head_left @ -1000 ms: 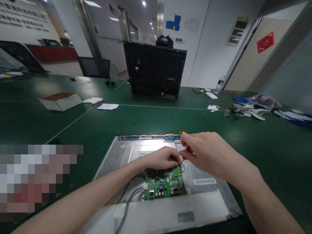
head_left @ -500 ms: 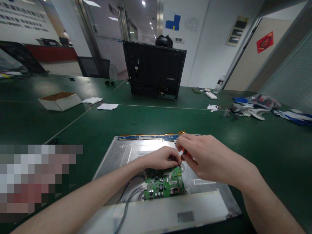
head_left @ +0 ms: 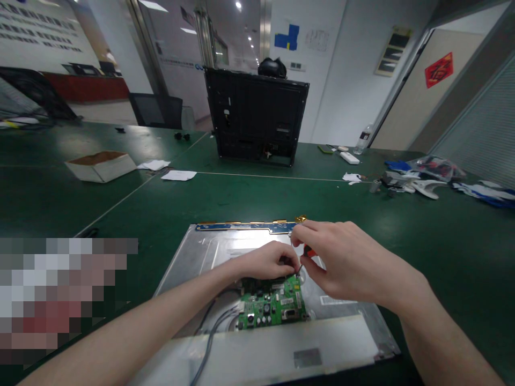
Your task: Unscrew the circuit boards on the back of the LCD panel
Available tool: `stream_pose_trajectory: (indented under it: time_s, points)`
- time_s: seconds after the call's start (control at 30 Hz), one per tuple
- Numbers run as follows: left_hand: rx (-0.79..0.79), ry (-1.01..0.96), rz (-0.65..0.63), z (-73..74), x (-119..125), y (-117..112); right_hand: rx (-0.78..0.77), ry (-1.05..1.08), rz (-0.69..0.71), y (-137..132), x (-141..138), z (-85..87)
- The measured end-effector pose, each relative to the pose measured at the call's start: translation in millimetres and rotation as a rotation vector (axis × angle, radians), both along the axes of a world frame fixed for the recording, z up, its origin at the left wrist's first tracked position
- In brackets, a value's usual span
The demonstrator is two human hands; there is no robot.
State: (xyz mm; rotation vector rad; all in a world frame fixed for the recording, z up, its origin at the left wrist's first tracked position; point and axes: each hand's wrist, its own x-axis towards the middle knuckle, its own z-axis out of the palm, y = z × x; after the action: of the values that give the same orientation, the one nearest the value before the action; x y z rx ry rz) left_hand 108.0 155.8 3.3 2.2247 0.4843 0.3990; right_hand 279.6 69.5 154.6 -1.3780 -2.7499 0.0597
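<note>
A silver display panel lies flat on the green table with a green circuit board on its back. My right hand is closed round a small screwdriver with an orange handle, tip down at the board's top right corner. My left hand rests on the board's upper edge, fingers pinched close to the screwdriver tip; what they hold is hidden. Grey cables run from the board toward me.
A black monitor housing stands upright at mid table. A shallow cardboard box and paper scraps lie to the left. Plastic bags, parts and a bottle lie at the right. A blurred patch covers the lower left.
My right hand has shifted slightly left and turned, so less of the orange handle shows. The left hand has stayed on the board.
</note>
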Motion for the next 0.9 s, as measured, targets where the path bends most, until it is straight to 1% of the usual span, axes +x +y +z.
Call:
stream_pose_trajectory:
  time_s: [0.1, 0.17, 0.33, 0.4, 0.47, 0.63, 0.77, 0.9]
  points:
    - [0.0, 0.008, 0.011, 1.1, -0.1, -0.2, -0.029, 0.001, 0.005, -0.5, -0.3, 0.4]
    - [-0.018, 0.005, 0.009, 2.0, -0.1, -0.5, -0.017, -0.02, -0.014, 0.7, -0.9, -0.5]
    - [-0.071, -0.022, -0.014, 4.3, -0.4, -0.7, 0.097, -0.097, -0.118, 6.1, -1.7, -4.3]
    - [-0.074, -0.022, -0.034, 4.8, -0.5, -0.5, 0.116, -0.113, -0.139, 7.5, -1.5, -4.8]
    - [-0.068, -0.019, -0.031, 4.4, -0.7, -0.2, 0.107, -0.101, -0.125, 7.6, -1.4, -4.5]
    - [-0.01, 0.001, 0.002, 1.4, -0.6, 0.2, 0.039, -0.017, -0.011, 2.4, -1.6, -2.7]
    - [-0.005, -0.004, 0.031, 0.7, -0.2, -0.8, 0.005, 0.008, 0.055, -2.0, -0.3, -2.0]
    - [-0.011, -0.016, 0.035, 0.6, 0.0, -1.4, -0.001, -0.017, 0.052, -2.0, -0.6, -0.9]
